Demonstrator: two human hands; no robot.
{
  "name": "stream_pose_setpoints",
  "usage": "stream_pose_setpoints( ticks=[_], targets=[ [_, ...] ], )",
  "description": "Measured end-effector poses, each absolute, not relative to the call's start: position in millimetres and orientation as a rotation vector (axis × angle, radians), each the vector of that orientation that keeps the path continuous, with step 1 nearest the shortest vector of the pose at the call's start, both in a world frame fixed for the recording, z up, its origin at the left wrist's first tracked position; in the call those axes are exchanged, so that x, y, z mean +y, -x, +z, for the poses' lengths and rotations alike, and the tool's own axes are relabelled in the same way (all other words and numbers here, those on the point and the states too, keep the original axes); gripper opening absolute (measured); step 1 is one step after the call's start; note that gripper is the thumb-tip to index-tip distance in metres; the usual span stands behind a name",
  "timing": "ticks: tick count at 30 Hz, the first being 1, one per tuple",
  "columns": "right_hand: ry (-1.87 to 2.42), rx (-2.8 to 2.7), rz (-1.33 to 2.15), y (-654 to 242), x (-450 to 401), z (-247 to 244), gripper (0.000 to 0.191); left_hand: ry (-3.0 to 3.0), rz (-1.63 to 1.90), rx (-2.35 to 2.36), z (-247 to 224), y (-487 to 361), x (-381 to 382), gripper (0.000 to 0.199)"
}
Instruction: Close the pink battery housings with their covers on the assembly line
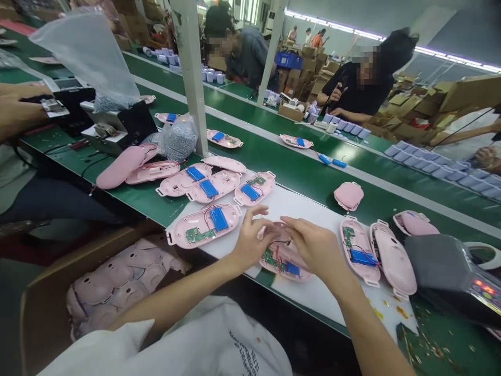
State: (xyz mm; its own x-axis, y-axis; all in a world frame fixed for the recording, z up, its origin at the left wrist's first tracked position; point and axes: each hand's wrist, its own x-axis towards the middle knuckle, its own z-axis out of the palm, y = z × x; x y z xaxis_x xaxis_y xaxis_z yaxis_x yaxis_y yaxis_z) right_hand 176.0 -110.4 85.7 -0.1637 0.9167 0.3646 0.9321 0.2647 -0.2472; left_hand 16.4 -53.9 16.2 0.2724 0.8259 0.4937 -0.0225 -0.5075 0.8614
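Observation:
My left hand pinches the left end of a pink plastic shell half, thumb and forefinger curled at its edge. From the other side my right hand grips the same half, its fingers covering much of it. The half is tilted above a lower pink shell that contains a green circuit board, red wires and a blue battery. Left of my hands lies an open shell with a blue battery and board. Another open shell lies to the right, beside a pink cover.
A white sheet covers the table edge. Several pink shells and a bag of screws stand left. A dark machine with a red display is at right. A cardboard box of pink parts sits below. Co-workers sit across the green belt.

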Motion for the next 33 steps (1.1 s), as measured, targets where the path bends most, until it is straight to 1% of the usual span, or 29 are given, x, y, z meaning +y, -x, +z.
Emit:
stream_pose_setpoints(
  ticks=[2,4,6,10,14,18,21,23,25,27,28,29,31,33],
  targets=[
    [1.705,-1.998,0.031,-177.1,-110.0,83.4,0.029,-1.480,1.096,0.660,17.7,-14.9,-48.6,0.031],
    [1.750,-1.921,0.052,-177.4,-107.2,80.7,0.028,-1.309,0.878,0.574,20.1,-12.7,-41.7,0.040],
    [1.810,-1.877,0.110,-176.6,-102.1,78.5,0.027,-1.242,0.768,0.547,22.6,-10.5,-35.0,0.040],
    [1.961,-1.813,0.262,-172.2,-91.1,73.3,0.023,-1.229,0.715,0.579,22.1,-8.5,-28.6,0.035],
    [2.013,-1.783,0.238,-169.3,-86.0,63.8,0.018,-1.246,0.737,0.708,14.3,-9.6,-29.0,0.039],
    [1.921,-1.758,0.255,-163.2,-84.7,62.7,0.018,-1.484,0.692,0.748,15.4,-7.0,-27.3,0.025],
    [1.927,-1.770,0.291,-155.2,-87.3,70.1,0.018,-1.581,0.658,0.697,23.2,-3.4,-25.8,0.035],
    [1.857,-1.769,0.347,-161.8,-94.0,71.8,0.023,-1.558,0.619,0.688,24.7,-2.8,-22.1,0.043],
    [1.768,-1.531,0.324,-187.3,-112.8,68.7,0.026,-1.566,0.539,0.726,20.5,-4.3,-14.8,0.049],
    [1.730,-1.009,0.142,-229.8,-150.4,63.3,0.026,-1.576,0.465,0.750,12.9,-6.5,-6.2,0.053],
    [1.714,-0.654,0.004,-254.7,-175.3,60.4,0.026,-1.575,0.446,0.753,9.4,-7.1,-2.5,0.054],
    [1.712,-0.436,-0.092,-280.2,-202.1,57.4,0.025,-1.574,0.430,0.752,6.7,-7.3,0.4,0.054],
    [1.700,-0.255,-0.120,-328.9,-252.3,51.4,0.030,-1.587,0.407,0.765,4.7,-6.6,3.3,0.051],
    [1.694,-0.176,-0.053,-368.4,-286.4,44.7,0.036,-1.634,0.396,0.797,5.8,-5.7,3.1,0.043]
  ],
)
